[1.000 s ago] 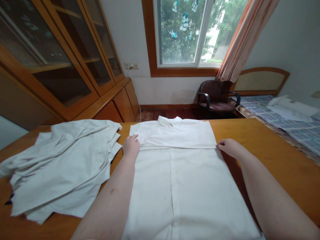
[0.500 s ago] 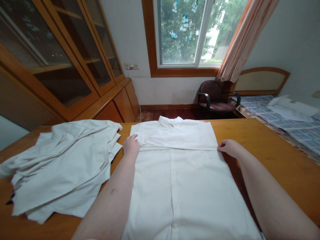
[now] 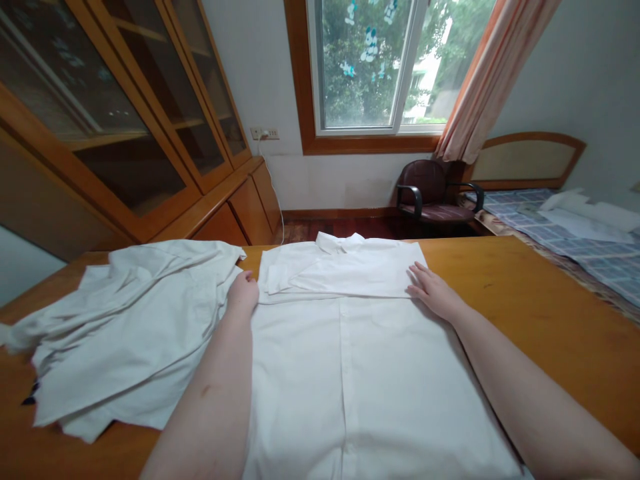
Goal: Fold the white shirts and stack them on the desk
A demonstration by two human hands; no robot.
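A white button-front shirt point(image 3: 300, 373) lies face up before me, its collar point(image 3: 340, 243) at the far end. Its sleeves are folded across the chest in a flat band point(image 3: 345, 275), with a cuff towards the left. At the left edge of this shirt, my left hand point(image 3: 244, 291) is closed, its fingers curled at the fabric; the fingertips are partly hidden. My right hand point(image 3: 434, 290) rests on the right end of the folded sleeves, open with fingers apart.
A loose heap of white shirts point(image 3: 130, 333) lies to the left on the wooden table point(image 3: 530, 320). Beyond the table stand a glass-door cabinet point(image 3: 220, 173), a dark red armchair point(image 3: 425, 190) and a bed point(image 3: 565, 233) with a plaid cover.
My right hand has let go of the right edge and moved inward onto the sleeve. My left hand has drawn back leftward from the sleeve to the shirt's edge.
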